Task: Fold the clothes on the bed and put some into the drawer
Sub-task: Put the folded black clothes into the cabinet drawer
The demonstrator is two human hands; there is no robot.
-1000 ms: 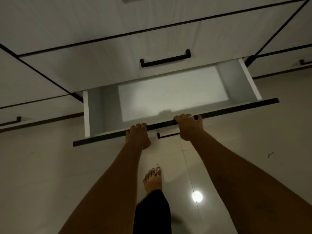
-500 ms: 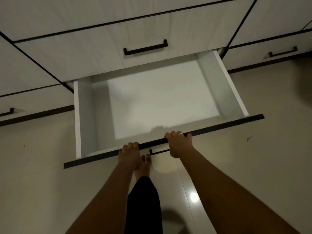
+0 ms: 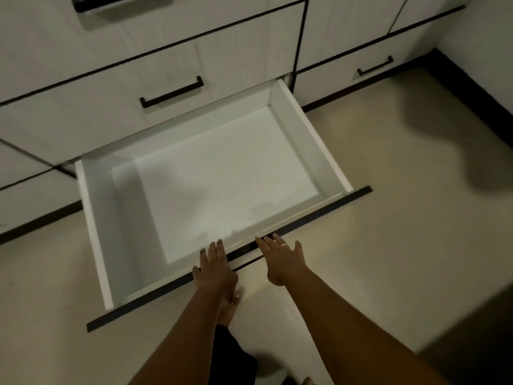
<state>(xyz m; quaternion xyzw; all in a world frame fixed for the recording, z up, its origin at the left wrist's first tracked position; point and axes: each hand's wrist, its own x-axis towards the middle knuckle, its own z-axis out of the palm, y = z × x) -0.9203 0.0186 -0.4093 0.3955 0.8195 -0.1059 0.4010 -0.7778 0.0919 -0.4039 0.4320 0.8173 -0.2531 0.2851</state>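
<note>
Closed drawers (image 3: 111, 107) with black handles (image 3: 171, 93) at 12 o'clock, bare foot (image 3: 231, 307) at 6, white drawer (image 3: 97, 218) pulled out, left hand (image 3: 215, 266) and right hand (image 3: 283, 259) straight-fingered at its front edge

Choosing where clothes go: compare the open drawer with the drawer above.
The open drawer is pulled out; the drawer above is shut. The open drawer shows its white inside; the drawer above shows only its front and black handle. Both sit in one column.
</note>
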